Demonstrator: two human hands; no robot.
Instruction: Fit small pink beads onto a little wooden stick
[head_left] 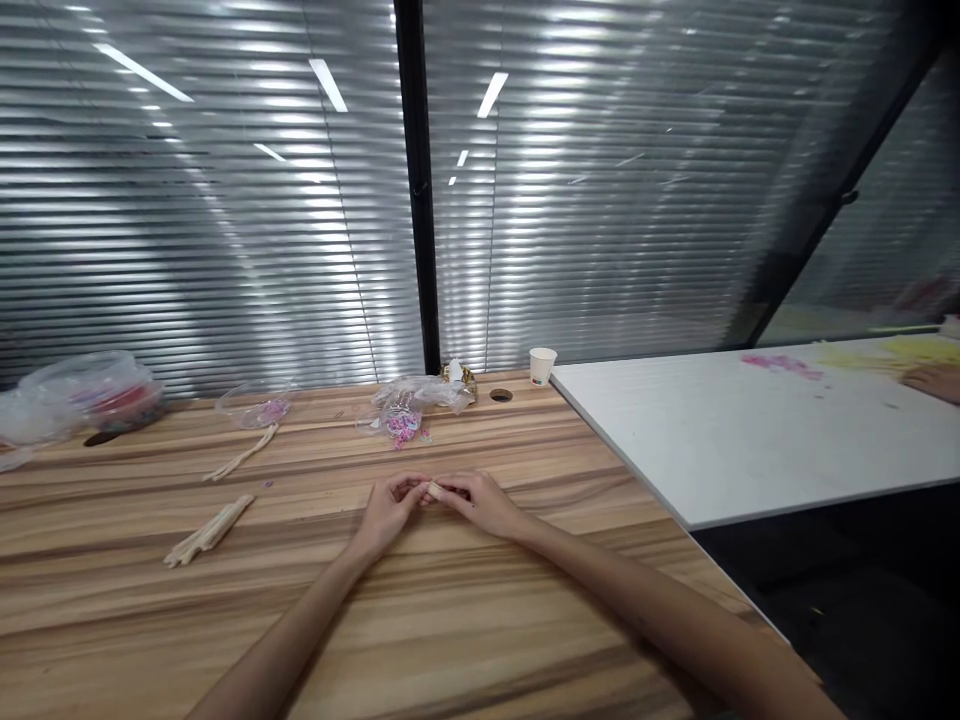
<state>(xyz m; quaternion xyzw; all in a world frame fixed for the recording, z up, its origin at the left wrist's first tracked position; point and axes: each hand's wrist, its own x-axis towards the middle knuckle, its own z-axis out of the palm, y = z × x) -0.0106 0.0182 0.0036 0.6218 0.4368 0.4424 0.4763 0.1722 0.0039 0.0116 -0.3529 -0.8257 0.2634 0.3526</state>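
Near the middle of the wood-grain table (pixel 480 620), my left hand (pixel 391 508) and my right hand (pixel 480 500) meet at the fingertips. Between them they pinch a small pale piece (pixel 434 490), largely covered by the fingers. To the left lies a bundle of cream strands (pixel 210 532), and a thinner cream bundle (pixel 244 455) rests behind it. Beyond my hands are pink and purple beads (pixel 403 426) beside crumpled clear plastic bags (pixel 424 393).
Clear plastic containers (pixel 112 395) stand at the back left, near a clear dish (pixel 255 405) with beads. A paper cup (pixel 541 366) stands by a round table hole (pixel 501 396). Another person's hand (pixel 934 380) rests on the white table (pixel 765 440) at right.
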